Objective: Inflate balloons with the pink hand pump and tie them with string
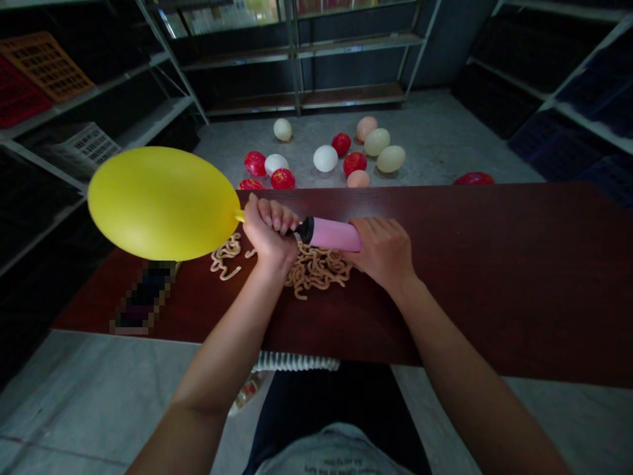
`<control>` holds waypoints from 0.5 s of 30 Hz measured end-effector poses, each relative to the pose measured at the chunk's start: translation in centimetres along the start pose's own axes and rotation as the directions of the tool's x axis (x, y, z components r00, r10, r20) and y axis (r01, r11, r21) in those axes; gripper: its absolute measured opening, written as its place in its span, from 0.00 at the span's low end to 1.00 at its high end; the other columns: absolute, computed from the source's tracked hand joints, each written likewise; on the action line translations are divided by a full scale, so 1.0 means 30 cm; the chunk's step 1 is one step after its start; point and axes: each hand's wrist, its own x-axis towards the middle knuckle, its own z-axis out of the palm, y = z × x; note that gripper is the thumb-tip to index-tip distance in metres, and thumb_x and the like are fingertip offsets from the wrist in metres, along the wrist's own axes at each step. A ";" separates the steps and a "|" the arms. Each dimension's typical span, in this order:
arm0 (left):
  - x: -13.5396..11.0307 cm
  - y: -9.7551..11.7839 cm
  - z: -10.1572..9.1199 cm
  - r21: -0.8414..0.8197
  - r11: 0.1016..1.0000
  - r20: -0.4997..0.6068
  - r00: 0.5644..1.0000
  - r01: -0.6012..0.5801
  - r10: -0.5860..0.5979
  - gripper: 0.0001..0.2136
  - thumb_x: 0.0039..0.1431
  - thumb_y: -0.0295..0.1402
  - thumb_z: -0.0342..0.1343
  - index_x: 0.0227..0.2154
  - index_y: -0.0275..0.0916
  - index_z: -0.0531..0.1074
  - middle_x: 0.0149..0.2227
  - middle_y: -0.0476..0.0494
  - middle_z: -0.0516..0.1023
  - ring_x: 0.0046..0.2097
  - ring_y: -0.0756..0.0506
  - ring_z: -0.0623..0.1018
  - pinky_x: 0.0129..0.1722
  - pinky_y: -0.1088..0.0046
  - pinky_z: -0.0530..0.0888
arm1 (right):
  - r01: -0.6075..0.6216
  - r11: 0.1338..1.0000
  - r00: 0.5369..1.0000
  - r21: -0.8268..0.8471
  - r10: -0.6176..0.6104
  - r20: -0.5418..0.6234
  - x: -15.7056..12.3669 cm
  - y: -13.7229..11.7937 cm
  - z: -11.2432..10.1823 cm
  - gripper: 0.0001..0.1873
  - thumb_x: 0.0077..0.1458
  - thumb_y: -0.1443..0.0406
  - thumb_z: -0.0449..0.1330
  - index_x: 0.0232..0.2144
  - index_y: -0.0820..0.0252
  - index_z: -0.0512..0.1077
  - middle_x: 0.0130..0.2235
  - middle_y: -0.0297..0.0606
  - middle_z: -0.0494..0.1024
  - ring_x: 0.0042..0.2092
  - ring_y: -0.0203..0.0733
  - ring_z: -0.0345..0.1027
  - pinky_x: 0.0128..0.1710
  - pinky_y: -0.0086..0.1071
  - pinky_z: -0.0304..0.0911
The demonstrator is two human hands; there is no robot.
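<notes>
A large inflated yellow balloon (163, 203) stretches out to the left, its neck pinched in my left hand (270, 227). That hand also wraps the black nozzle end of a pink balloon pump (333, 234). My right hand (383, 251) is closed around the other end of the pump's pink barrel, hiding that end. Beneath the pump, a heap of long, thin beige uninflated balloons (316, 269) lies on the dark red-brown table (494, 277). A few more beige strands (226, 254) lie to the left, partly under the yellow balloon.
A blurred-out phone-like object (147, 295) rests on the table's left part. Several red, white and peach balloons (325, 158) lie on the floor beyond the table. Metal shelves (356, 47) stand at the back and both sides; crates (47, 63) sit on the left one.
</notes>
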 end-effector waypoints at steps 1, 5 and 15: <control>0.009 0.006 -0.004 -0.003 1.000 -0.010 1.000 0.001 -0.001 0.26 0.68 0.37 0.45 0.14 0.39 0.46 0.12 0.55 0.47 0.13 0.55 0.50 0.15 0.76 0.53 | 0.002 1.000 1.000 -0.006 -0.002 -0.001 0.005 -0.002 0.001 0.20 0.54 0.53 0.61 0.41 0.62 0.72 0.36 0.43 0.78 0.38 0.48 0.67 0.38 0.37 0.48; 0.046 0.029 -0.026 -0.021 0.999 -0.047 0.999 -0.024 0.023 0.25 0.68 0.37 0.46 0.15 0.40 0.46 0.13 0.56 0.46 0.14 0.55 0.50 0.16 0.75 0.52 | 0.000 0.999 1.000 -0.050 -0.001 -0.017 0.018 -0.001 0.010 0.18 0.56 0.55 0.59 0.43 0.61 0.72 0.37 0.44 0.79 0.40 0.49 0.66 0.39 0.38 0.49; 0.145 0.119 -0.094 -0.122 0.987 -0.119 0.989 -0.102 0.088 0.22 0.67 0.33 0.43 0.17 0.40 0.45 0.14 0.57 0.45 0.14 0.56 0.49 0.17 0.77 0.52 | -0.097 0.967 0.994 -0.234 0.083 -0.070 -0.006 0.115 0.015 0.18 0.56 0.57 0.58 0.46 0.59 0.72 0.41 0.43 0.79 0.43 0.50 0.66 0.44 0.40 0.51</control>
